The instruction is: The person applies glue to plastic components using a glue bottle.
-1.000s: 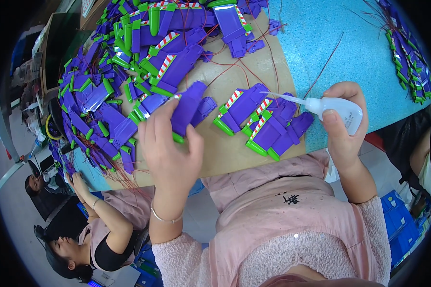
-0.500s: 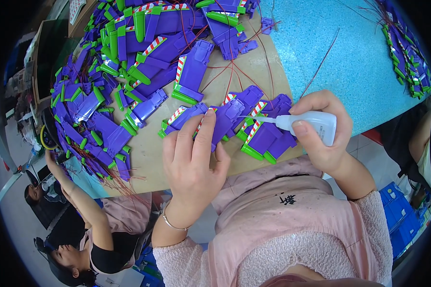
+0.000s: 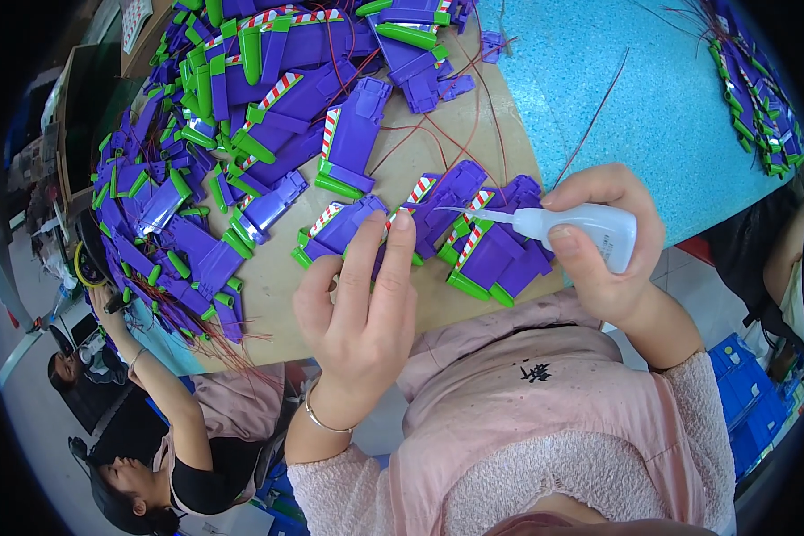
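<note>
Partly hidden under the left hand (image 3: pixel 359 308): a purple wing-shaped plastic part (image 3: pixel 341 228) with a green end and a red-and-white striped strip, lying on the tan board (image 3: pixel 420 299). Fingers laid flat and spread, pressing on the part rather than closing round it; no clenched hold. How much of the part lies beneath the palm: cannot tell.

Clenched in the right hand (image 3: pixel 603 255): a small white squeeze bottle (image 3: pixel 590 228), thumb on the near side, fingers wrapped over the top. Long thin nozzle pointing left, tip just above a second cluster of purple parts (image 3: pixel 487 246) near the board's front edge. Whether the tip touches the plastic: too fine to make out.

Heaped across the upper left: a large pile of like purple and green parts (image 3: pixel 232 116), with thin red wires (image 3: pixel 438 143) trailing among them. Far right, cut by the rim: another row of parts (image 3: pixel 759 98) on the turquoise mat (image 3: pixel 652 98). Lower left, a co-worker's arm (image 3: pixel 165 393) reaching up to the pile, hand mostly lost in shadow.

Compared with half a second ago: left hand shifted a little leftward onto the nearer part, bottle held in much the same grasp, nozzle brought slightly lower toward the cluster.
</note>
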